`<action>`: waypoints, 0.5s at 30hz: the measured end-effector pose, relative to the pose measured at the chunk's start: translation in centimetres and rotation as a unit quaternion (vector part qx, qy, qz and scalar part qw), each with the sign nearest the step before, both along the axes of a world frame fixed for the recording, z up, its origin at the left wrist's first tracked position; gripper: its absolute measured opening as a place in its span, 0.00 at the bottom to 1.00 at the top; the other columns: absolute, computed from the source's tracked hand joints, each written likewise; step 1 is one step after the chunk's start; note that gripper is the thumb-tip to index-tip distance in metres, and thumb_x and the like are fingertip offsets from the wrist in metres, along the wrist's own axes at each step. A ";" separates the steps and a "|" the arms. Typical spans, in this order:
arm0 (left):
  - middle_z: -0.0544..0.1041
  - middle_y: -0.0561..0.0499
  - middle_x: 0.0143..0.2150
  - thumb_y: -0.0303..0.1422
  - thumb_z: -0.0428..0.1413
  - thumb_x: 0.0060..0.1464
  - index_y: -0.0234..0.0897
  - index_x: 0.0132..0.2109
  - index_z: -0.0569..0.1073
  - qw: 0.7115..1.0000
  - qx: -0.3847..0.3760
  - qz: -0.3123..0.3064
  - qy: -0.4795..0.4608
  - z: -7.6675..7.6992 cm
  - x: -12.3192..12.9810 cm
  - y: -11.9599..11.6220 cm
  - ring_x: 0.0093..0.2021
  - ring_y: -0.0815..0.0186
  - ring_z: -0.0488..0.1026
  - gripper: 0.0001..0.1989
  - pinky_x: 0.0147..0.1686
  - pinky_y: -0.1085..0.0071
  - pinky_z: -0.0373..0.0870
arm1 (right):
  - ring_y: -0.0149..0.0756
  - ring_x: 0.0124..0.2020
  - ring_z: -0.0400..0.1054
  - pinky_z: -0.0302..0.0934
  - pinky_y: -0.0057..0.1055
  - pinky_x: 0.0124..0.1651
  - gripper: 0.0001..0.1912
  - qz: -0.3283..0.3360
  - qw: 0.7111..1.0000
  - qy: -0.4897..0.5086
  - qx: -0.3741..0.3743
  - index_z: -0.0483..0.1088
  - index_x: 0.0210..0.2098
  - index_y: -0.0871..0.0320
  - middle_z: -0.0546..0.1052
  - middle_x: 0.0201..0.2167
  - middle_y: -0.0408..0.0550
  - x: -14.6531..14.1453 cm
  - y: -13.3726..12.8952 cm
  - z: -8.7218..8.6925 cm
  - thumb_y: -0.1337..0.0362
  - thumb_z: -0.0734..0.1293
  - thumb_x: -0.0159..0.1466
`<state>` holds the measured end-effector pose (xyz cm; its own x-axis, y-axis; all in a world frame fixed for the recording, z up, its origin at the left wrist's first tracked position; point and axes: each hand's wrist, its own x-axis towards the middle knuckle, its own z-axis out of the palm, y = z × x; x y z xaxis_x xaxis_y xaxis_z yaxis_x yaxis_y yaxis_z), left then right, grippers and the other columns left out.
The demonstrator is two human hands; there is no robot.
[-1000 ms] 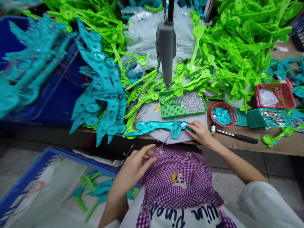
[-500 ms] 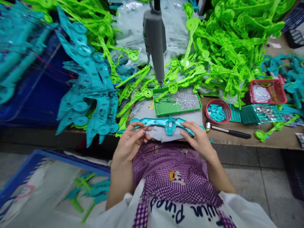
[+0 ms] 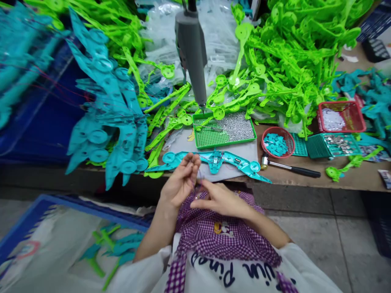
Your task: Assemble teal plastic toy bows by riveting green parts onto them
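Observation:
A long turquoise plastic shell, shaped like a bow with round discs toward its ends, lies on the pale cloth at the bench edge. Thin wires show in its middle part. Just below it, my left hand pinches a thin purple wire between closed fingertips. My right hand is beside it over the apron, fingers curled around the wire's lower part. A tiny shiny spot shows by its thumb; I cannot tell what it is.
A grey electric screwdriver hangs above a green tray of small screws. To the right are a red basket of turquoise pieces and a hammer. Turquoise shells and green plastic parts are piled around.
Both hands have come off the turquoise shell, drawing together below it at the wire. My right hand moved left and down. The shell is now fully visible.

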<state>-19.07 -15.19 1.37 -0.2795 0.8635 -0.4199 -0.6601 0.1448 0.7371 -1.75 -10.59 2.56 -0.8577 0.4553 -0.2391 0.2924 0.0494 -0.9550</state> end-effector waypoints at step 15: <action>0.83 0.45 0.37 0.48 0.59 0.53 0.35 0.41 0.79 0.892 -0.082 -0.043 0.443 -4.1 0.2 -5.4 0.38 0.59 0.80 0.20 0.40 0.66 0.77 | 0.22 0.15 0.54 0.48 0.22 0.19 0.23 -0.136 0.991 -0.002 0.006 0.65 0.28 0.58 0.63 0.15 0.34 6.9 10.5 8.3 0.45 0.63 0.65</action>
